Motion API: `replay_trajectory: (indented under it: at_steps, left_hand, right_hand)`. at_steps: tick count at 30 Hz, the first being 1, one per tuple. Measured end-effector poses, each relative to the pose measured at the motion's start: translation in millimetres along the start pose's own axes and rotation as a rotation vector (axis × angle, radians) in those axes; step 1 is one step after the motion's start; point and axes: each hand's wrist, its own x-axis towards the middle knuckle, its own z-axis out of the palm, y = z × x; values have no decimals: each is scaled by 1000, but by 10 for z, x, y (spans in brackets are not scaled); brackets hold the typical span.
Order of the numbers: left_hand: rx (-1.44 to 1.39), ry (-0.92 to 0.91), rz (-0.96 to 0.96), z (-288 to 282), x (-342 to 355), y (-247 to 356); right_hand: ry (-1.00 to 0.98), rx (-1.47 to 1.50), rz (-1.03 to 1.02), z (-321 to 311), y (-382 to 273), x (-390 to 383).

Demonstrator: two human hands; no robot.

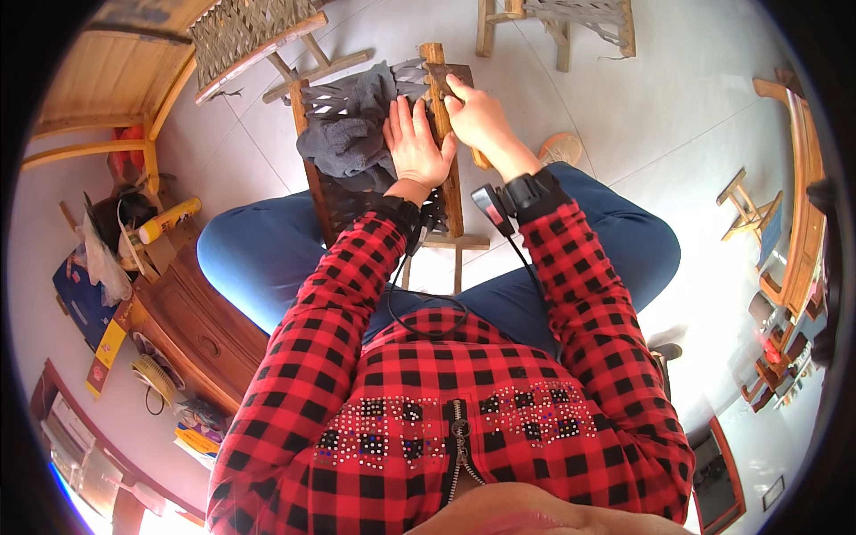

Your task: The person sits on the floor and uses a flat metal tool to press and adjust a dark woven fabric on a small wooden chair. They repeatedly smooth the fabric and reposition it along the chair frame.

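Observation:
Between my knees stands a low wooden folding stool [453, 201] with a seat of woven dark strips. A crumpled dark grey cloth [348, 134] lies over that seat. My left hand [417, 147] rests flat and open, its fingers against the cloth's edge and its thumb side by the right-hand wooden rail. My right hand [481, 120] is closed around a wooden-handled tool [482, 160] with a dark, rusty-looking flat head at the rail's far end. Its exact kind is unclear, since my fingers cover the middle of it. Black bands circle both wrists, with a cable between them.
Another woven stool [254, 40] stands at the far left, and a third [580, 18] at the far right. A wooden cabinet [201, 330] with assorted items is close on my left. A small folding stool [753, 209] and a long wooden bench [798, 196] are to the right.

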Motion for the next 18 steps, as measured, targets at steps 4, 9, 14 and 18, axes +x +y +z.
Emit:
replay_trajectory:
  at_steps: [4,9,14,18]
  left_hand:
    - [-5,-7,-2,-23,34,29]
    - [-21,22,9,-49,29,23]
    - [-22,40,-8,-37,17,20]
    - [-1,-38,-49,-53,38,20]
  right_hand:
    - [53,-65,45,-211,-75,413]
    - [67,166,-16,-85,33,262]
    - [132,65,133,-141,78,233]
    - [5,-10,6,-357,157,160]
